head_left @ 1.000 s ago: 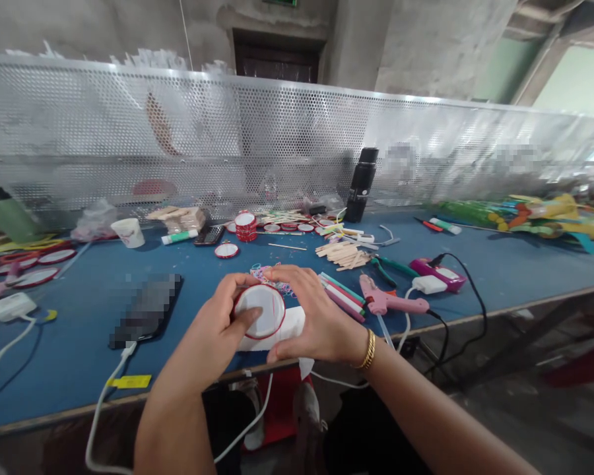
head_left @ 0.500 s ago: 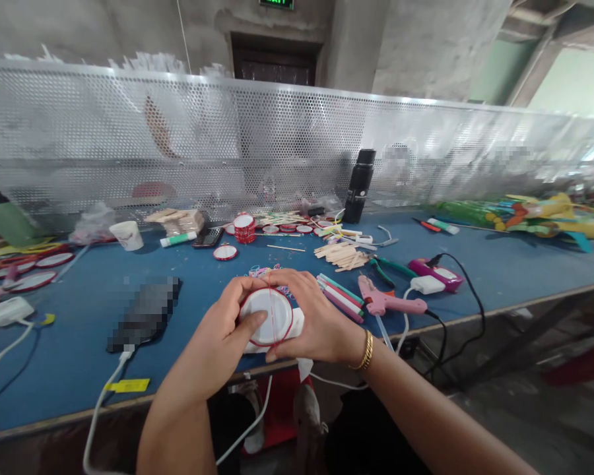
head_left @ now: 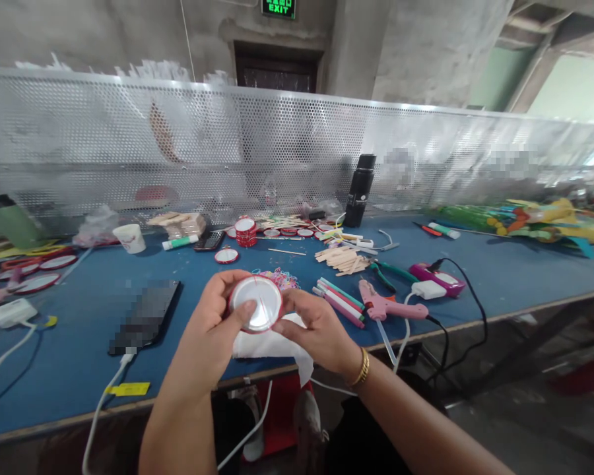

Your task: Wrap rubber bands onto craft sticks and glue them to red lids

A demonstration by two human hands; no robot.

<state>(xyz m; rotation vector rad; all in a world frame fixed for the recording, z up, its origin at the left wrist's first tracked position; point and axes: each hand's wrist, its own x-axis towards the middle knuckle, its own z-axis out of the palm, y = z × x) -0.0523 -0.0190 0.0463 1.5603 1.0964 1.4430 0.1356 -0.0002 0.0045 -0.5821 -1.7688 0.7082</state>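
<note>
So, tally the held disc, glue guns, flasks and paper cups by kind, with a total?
red-rimmed round disc, held between left hand and right hand: 1
pink glue gun: 1
black flask: 1
white paper cup: 1
Total: 4

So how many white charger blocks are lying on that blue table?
2. One white charger block sits near the table's left edge; the other lies right of the pink glue gun. More could hide among the clutter.
</note>
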